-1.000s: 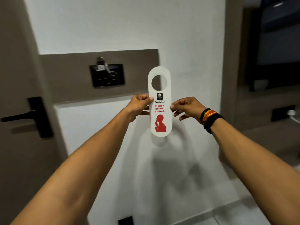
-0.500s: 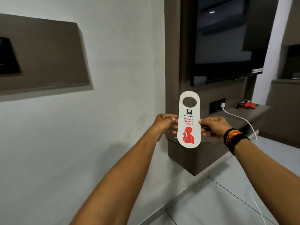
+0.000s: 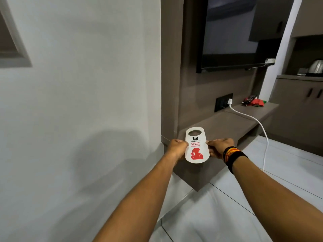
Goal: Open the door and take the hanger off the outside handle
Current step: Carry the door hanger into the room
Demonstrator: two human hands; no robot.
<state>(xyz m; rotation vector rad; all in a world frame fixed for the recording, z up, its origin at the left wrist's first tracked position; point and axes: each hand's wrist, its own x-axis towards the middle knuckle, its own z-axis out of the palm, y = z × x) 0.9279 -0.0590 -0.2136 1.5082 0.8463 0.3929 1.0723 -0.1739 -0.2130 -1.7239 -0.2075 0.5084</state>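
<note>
The white "Please do not disturb" door hanger [image 3: 197, 147], with a red figure and a round hole at its top, is held out in front of me, tilted back over the near end of a brown shelf. My left hand [image 3: 176, 147] pinches its left edge. My right hand [image 3: 219, 148], with dark and orange bands on the wrist, pinches its right edge. The door and its handle are out of view.
A white wall [image 3: 83, 102] fills the left. A brown low shelf [image 3: 232, 124] runs to the right under a wall-mounted TV [image 3: 232, 32]. A white cable [image 3: 258, 126] hangs from a socket. Red items [image 3: 253, 101] lie on the shelf's far end; a kettle [image 3: 316, 67] stands on a cabinet.
The view has swung right, away from the door and its handle toward the TV shelf. Both hands kept hold of the hanger and lowered it over the shelf's end, tilting it back.
</note>
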